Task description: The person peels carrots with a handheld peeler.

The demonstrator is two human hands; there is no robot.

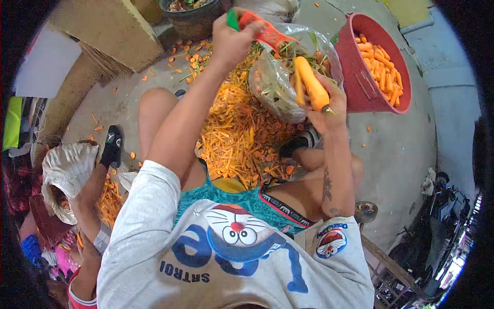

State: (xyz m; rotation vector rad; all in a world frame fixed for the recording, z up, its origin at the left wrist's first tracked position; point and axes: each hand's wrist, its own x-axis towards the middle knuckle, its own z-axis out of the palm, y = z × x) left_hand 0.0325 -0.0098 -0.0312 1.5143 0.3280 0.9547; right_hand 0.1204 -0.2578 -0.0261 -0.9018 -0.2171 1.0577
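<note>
While hands [234, 38] [324, 110] peel carrot [310, 82], peelings [242, 134], bucket [360, 87] surround.

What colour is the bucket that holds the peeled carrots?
The bucket is dark red, with orange carrots inside; the head view shows it at upper right.

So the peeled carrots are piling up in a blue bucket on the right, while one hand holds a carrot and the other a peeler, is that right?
Not quite: the head view shows the bucket is red, not blue. The rest holds: peeled carrots fill it, the right hand holds a carrot, and the left hand holds the peeler.
</note>
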